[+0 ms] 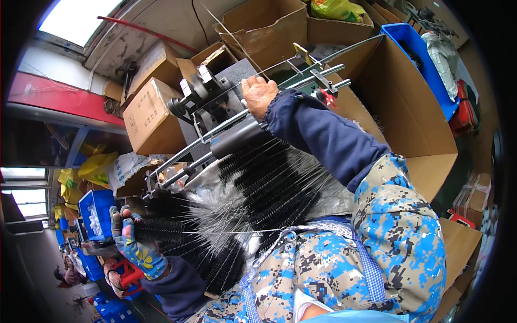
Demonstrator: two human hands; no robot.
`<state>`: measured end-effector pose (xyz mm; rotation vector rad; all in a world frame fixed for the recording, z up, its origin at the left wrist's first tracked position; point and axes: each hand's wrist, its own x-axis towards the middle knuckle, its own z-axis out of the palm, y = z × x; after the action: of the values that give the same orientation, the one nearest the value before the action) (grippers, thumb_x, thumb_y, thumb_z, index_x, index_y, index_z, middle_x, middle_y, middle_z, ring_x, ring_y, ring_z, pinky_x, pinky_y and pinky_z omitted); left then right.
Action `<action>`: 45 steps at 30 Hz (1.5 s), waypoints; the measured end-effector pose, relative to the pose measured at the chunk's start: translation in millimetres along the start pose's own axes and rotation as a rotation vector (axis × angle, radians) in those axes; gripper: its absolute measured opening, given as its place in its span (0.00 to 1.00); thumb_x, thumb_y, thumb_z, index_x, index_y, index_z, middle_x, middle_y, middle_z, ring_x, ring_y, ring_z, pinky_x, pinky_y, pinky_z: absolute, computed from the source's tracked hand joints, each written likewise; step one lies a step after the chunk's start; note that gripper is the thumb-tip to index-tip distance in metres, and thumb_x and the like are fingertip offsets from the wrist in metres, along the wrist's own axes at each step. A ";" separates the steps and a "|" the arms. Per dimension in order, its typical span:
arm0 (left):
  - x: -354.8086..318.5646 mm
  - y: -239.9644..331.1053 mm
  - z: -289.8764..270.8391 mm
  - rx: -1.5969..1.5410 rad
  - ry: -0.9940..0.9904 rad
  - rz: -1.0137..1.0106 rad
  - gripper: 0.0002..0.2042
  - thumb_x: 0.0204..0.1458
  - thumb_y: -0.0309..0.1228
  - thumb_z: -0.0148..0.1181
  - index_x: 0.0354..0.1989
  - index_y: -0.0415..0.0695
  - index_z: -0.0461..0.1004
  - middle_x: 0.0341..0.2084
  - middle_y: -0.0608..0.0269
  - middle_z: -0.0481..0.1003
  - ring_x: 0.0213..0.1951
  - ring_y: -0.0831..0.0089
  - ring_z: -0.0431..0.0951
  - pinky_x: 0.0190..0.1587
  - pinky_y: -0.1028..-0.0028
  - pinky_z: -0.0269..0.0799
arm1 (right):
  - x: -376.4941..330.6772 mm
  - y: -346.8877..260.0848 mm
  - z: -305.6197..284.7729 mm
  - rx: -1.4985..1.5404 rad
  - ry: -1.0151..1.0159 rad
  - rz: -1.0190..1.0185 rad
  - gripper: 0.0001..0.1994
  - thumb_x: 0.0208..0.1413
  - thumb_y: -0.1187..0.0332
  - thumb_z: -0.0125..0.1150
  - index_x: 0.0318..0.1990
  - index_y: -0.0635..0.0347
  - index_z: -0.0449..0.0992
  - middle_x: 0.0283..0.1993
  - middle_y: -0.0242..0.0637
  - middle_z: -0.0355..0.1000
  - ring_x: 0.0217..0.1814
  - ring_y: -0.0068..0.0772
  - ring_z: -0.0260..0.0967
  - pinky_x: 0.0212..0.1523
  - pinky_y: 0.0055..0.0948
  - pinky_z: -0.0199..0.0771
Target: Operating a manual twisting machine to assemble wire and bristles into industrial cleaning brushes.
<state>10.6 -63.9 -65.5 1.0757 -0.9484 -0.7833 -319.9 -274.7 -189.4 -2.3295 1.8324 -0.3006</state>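
My left hand (141, 253), in a flower-patterned glove with grey fingertips, is at the lower left. Its fingers close around the bristled end of a black wire brush (161, 230), whose thin bare stem runs right across my lap. My bare right hand (258, 97) lies with bent fingers on a bench machine (218, 97) with rollers and metal rails; what sits under the fingers is hidden. A thin rod (277, 65) passes beside those fingertips. Between my arms, a large pile of black twisted-wire brushes (269, 177) covers my lap, their bare stems pointing several ways.
An open cardboard box (412, 107) stands close by my right arm, with a blue bin (425, 70) beyond it. Closed cartons (153, 116) are behind the machine. Blue crates (96, 212) and a red stool (127, 277) stand at the left. Another person (70, 272) is far off.
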 end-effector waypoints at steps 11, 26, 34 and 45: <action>-5.1 6.0 20.2 0.084 -0.004 0.044 0.17 0.53 0.24 0.50 0.52 0.37 0.63 0.43 0.55 0.69 0.36 0.75 0.69 0.41 0.81 0.69 | 8.6 -52.5 11.2 0.093 -0.071 -0.111 0.18 0.46 0.75 0.52 0.46 0.71 0.62 0.46 0.50 0.65 0.49 0.46 0.65 0.44 0.44 0.67; 5.1 -5.8 26.6 0.019 0.046 0.009 0.17 0.52 0.24 0.49 0.52 0.37 0.64 0.42 0.58 0.70 0.35 0.75 0.69 0.39 0.79 0.68 | 18.8 93.8 -59.5 -0.345 -0.148 0.055 0.10 0.49 0.72 0.50 0.38 0.56 0.75 0.46 0.42 0.70 0.54 0.44 0.64 0.49 0.40 0.69; 7.5 18.8 -61.5 -0.185 -0.031 0.026 0.15 0.52 0.28 0.51 0.49 0.42 0.67 0.44 0.56 0.68 0.33 0.72 0.70 0.38 0.73 0.72 | -110.7 109.8 -109.9 0.013 -0.279 -0.407 0.11 0.39 0.71 0.65 0.34 0.60 0.75 0.24 0.44 0.70 0.29 0.45 0.70 0.31 0.38 0.71; -27.7 -9.4 86.3 0.548 -0.392 0.001 0.32 0.46 0.28 0.61 0.61 0.39 0.54 0.52 0.51 0.66 0.50 0.64 0.69 0.53 0.68 0.63 | -111.5 -18.9 -86.6 0.411 -0.018 -0.690 0.13 0.34 0.79 0.58 0.32 0.61 0.67 0.29 0.43 0.67 0.32 0.51 0.69 0.32 0.41 0.71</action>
<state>-80.1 -73.3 -65.6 1.4169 -1.5559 -0.7668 -349.8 -162.1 -107.3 -2.5350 0.7864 -0.6579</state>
